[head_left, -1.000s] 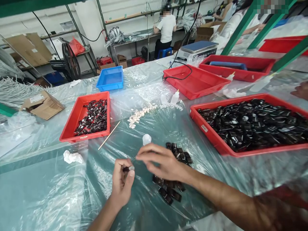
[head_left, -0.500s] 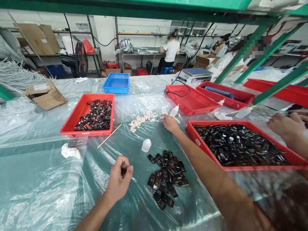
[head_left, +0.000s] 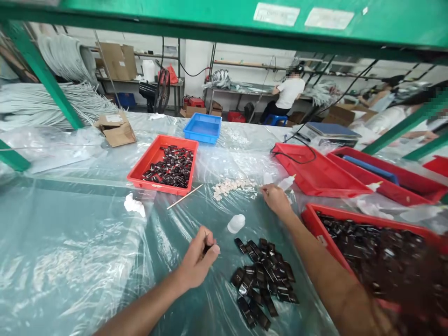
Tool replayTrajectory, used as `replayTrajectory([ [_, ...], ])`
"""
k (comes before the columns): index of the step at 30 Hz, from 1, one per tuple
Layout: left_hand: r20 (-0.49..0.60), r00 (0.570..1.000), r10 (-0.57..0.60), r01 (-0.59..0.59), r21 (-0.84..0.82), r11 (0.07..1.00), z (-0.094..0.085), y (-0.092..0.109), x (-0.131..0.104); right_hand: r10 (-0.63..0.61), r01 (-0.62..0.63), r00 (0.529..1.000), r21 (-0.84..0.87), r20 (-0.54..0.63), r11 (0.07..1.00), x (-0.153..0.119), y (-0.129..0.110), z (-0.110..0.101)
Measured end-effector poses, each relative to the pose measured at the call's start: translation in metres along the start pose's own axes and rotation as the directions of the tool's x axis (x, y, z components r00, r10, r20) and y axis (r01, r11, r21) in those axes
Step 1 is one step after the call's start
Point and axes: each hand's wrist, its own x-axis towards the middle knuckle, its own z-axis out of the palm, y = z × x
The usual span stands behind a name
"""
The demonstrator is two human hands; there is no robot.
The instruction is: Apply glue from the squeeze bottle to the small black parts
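Note:
My left hand is curled above the plastic-covered table, gripping a small black plastic part that mostly hides inside the fingers. Further out, my right hand reaches past the right end of a scatter of small pale pieces. Its fingertips are pinched together; whatever is between them is too small to make out. A squeeze bottle with a yellowish tip lies right beside that hand. Between my arms sits a loose pile of glossy black plastic parts, and a small translucent white cup stands just beyond the pile.
A red tray with black parts lies left, a fuller red tray right. Behind are a blue tray, another red tray and a scale. A thin stick and crumpled tissue lie nearby. Green shelf posts frame the table.
The view has swung to the right side of the frame's contents, so everything sits further right and the shelf shows more. Both hands keep nearly the same places over the table.

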Motion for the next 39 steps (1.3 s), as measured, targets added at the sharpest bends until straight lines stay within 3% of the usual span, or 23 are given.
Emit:
replayTrajectory([
  [4,0.006,1.000,-0.020,0.020,-0.074,0.997,0.001,-0.004,0.001,0.028,-0.026,0.996,0.023,-0.083,0.999,-0.025,-0.011,-0.007],
  [7,-0.007,0.999,-0.050,0.049,-0.113,0.992,0.003,0.003,0.001,0.024,-0.017,0.997,0.091,-0.076,0.996,-0.051,-0.031,-0.011],
  [12,-0.020,0.991,-0.135,0.132,-0.092,0.987,0.004,0.011,0.000,-0.073,0.039,0.992,0.308,0.103,0.951,-0.110,-0.092,-0.020],
  [15,-0.049,0.985,-0.168,0.164,-0.074,0.984,0.004,0.011,0.000,-0.260,0.066,0.928,0.570,0.266,0.819,-0.145,-0.123,-0.017],
  [18,-0.015,0.986,-0.167,0.166,-0.038,0.985,0.005,0.013,0.001,-0.371,0.099,0.873,0.630,0.317,0.771,-0.168,-0.138,-0.005],
  [22,0.023,0.987,-0.160,0.160,-0.001,0.987,0.006,0.018,0.003,-0.348,0.002,0.844,0.645,0.409,0.764,-0.174,-0.139,0.010],
  [28,0.124,0.970,-0.211,0.213,-0.002,0.977,0.003,0.018,0.000,-0.304,-0.126,0.830,0.687,0.468,0.716,-0.171,-0.136,0.005],
  [39,0.171,0.967,-0.189,0.167,0.134,0.977,-0.004,0.028,-0.001,-0.348,-0.046,0.813,0.649,0.466,0.760,-0.169,-0.134,0.001],
])
